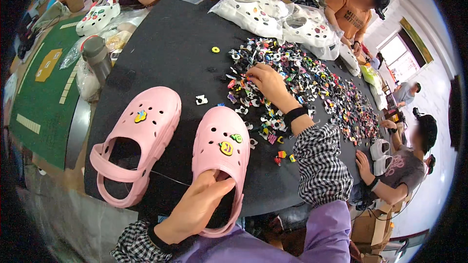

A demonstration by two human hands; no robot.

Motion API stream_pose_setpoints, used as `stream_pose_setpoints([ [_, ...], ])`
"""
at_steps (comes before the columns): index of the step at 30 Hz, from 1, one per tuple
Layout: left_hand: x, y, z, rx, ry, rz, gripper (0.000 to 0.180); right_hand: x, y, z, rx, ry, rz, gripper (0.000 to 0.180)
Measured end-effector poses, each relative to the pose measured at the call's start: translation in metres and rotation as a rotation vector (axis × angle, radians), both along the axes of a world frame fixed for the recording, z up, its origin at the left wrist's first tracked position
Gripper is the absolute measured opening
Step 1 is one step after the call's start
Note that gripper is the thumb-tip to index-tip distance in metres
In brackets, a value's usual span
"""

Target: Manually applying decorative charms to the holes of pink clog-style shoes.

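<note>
My left hand (197, 204) grips a pink clog (222, 131), its fingers reaching into the foot opening and the thumb lying over the opening. Two charms sit on that clog's upper: a yellow-green round-faced charm (226, 148) and a small green charm (236, 138). Left of it lies the matching pink clog (146, 117), with one yellow-and-blue charm (140, 116) on its upper. Over the near-left part of a heap of colourful shoe charms (312, 83), my right hand (267, 83) has its fingers bent and drawn together. Whatever is between those fingertips is too small to make out.
White clogs in clear plastic bags (273, 17) lie beyond the heap on the black table (165, 44). Loose charms lie near the clogs. A grey tumbler (97, 58) stands at left by a green mat (41, 102). Other people work around the table.
</note>
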State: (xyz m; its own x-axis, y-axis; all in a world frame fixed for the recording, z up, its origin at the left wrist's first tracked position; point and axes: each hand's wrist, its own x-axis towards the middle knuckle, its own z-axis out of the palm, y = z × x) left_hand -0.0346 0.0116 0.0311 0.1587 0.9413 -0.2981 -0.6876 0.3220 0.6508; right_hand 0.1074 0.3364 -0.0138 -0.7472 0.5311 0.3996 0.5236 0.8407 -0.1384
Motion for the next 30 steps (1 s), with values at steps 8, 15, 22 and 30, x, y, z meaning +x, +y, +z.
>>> stream_pose_setpoints([
  [8, -0.003, -0.002, -0.010, 0.043, 0.039, -0.011, 0.024, 0.004, -0.007, 0.009, -0.248, 0.193, -0.100, 0.013],
  [15, 0.002, 0.001, -0.003, 0.113, -0.008, 0.055, 0.029, 0.025, -0.031, 0.036, -0.797, 0.309, -0.110, 0.022],
  [22, 0.004, 0.000, -0.004, 0.130, -0.012, 0.054, 0.034, 0.012, -0.079, 0.060, -0.968, 0.305, 0.068, 0.021],
  [30, 0.004, 0.000, -0.008, 0.129, -0.037, 0.028, 0.037, 0.000, -0.095, 0.072, -1.103, 0.240, 0.091, 0.025],
])
